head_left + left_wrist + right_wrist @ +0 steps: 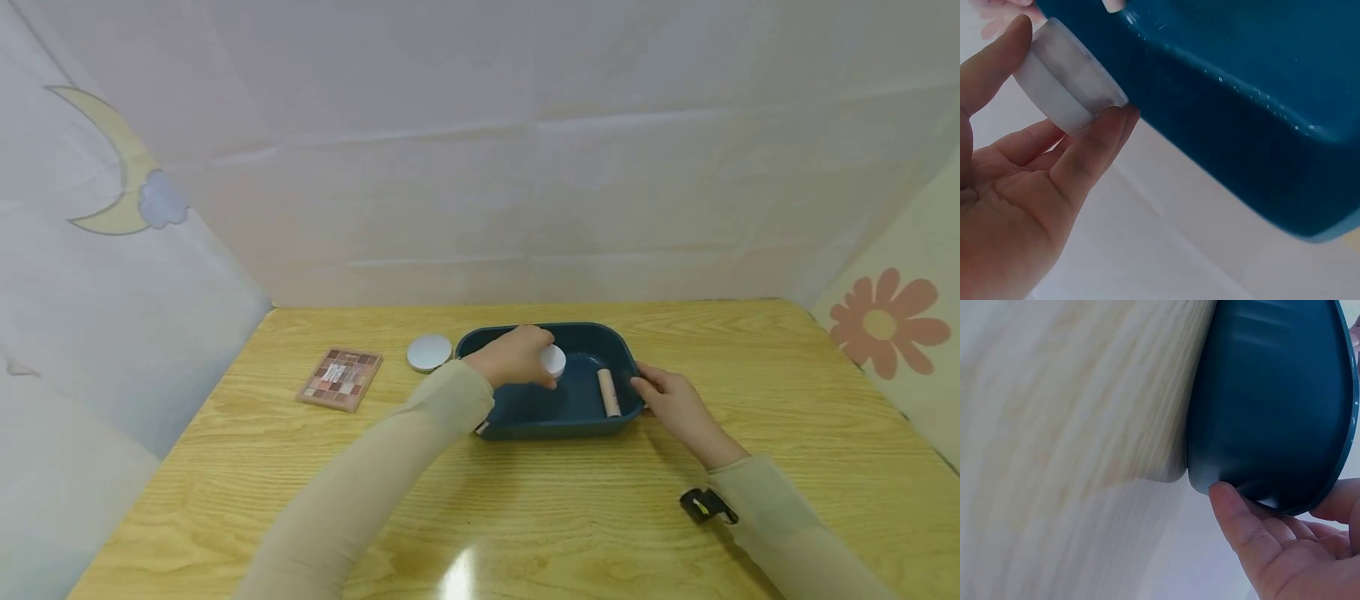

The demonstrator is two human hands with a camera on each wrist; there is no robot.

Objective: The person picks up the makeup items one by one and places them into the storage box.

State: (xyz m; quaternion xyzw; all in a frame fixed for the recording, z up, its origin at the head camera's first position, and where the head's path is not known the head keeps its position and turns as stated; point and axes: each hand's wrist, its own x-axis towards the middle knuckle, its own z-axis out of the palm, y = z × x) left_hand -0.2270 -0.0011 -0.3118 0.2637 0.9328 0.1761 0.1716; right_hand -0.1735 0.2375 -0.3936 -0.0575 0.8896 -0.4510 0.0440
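Observation:
A dark teal basin (540, 429) stands on the wooden table. Above its inside, my left hand (517, 357) pinches a small round white jar (553, 360) between thumb and fingertips. The left wrist view shows the jar (1069, 78) tilted, with translucent sides, close to the basin wall (1210, 144). My right hand (678, 412) grips the basin's right end, thumb at the rim and fingers against the outer wall; the right wrist view shows this hand (1297, 550) on the basin's outside (1266, 394). Inside the basin, a pale pink tube (610, 393) lies near the right end.
Left of the basin, close to its rim, lies a round white compact (429, 352). Farther left is an eyeshadow palette (341, 379) with a see-through lid. A black strap device (708, 506) is on the right wrist. Printed cloth walls surround the table (570, 517).

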